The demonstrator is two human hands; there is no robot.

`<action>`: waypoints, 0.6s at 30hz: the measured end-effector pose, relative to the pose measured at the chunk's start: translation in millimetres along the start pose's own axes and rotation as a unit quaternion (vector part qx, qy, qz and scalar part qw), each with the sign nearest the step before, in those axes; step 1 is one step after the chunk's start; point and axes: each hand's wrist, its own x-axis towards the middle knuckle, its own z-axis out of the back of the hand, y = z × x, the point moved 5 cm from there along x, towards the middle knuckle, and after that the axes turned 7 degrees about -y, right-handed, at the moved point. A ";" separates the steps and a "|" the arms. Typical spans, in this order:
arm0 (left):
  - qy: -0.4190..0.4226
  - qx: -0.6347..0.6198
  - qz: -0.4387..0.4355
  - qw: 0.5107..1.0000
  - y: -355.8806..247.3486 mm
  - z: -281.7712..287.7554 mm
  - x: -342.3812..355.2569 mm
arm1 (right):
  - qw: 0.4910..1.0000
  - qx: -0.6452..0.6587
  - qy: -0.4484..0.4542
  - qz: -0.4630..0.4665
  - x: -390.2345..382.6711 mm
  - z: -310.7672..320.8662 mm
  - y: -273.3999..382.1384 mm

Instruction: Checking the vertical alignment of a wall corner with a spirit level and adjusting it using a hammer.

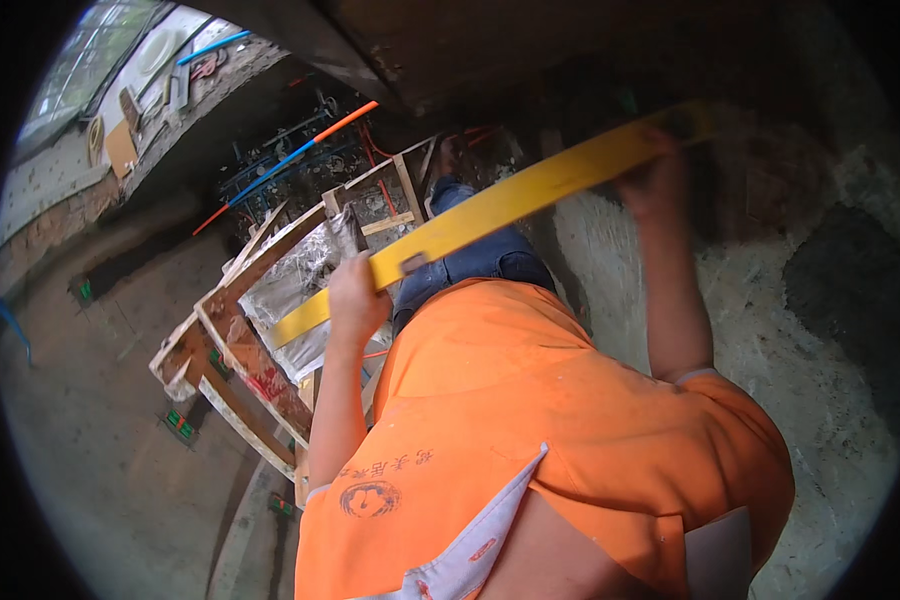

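Both hands grip one long yellow straightedge (490,205) — its long axis runs from lower left up to upper right, laid against the rough plastered wall (770,300). The left hand (355,300) closes its fingers round the bar near the lower end; the right hand (655,180) clasps it near the upper end, blurred. A wooden scaffold frame (250,350) stands below.

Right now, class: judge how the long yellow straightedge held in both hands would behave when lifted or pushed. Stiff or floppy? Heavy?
Probably stiff: the long yellow straightedge spans between the left hand and right hand without sagging. Likely light for its length, since it is held up against the rough grey wall. Its flat faces suggest it would slide, not roll.
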 end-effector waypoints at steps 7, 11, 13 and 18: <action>-0.135 0.184 0.181 0.956 122.2 -32.1 -62.9 | 0.964 -0.051 0.018 -0.261 15.1 33.7 -214.1; -0.179 0.017 0.590 0.787 173.8 -94.6 -115.5 | 0.942 -0.050 0.062 -0.325 20.2 27.8 -284.8; -0.135 -0.129 0.665 0.723 211.1 -149.1 -154.4 | 0.932 -0.019 0.103 -0.347 4.4 4.9 -311.2; -0.052 -0.407 0.705 0.578 241.2 -225.4 -170.2 | 0.910 0.010 0.141 -0.390 -9.8 -17.6 -367.5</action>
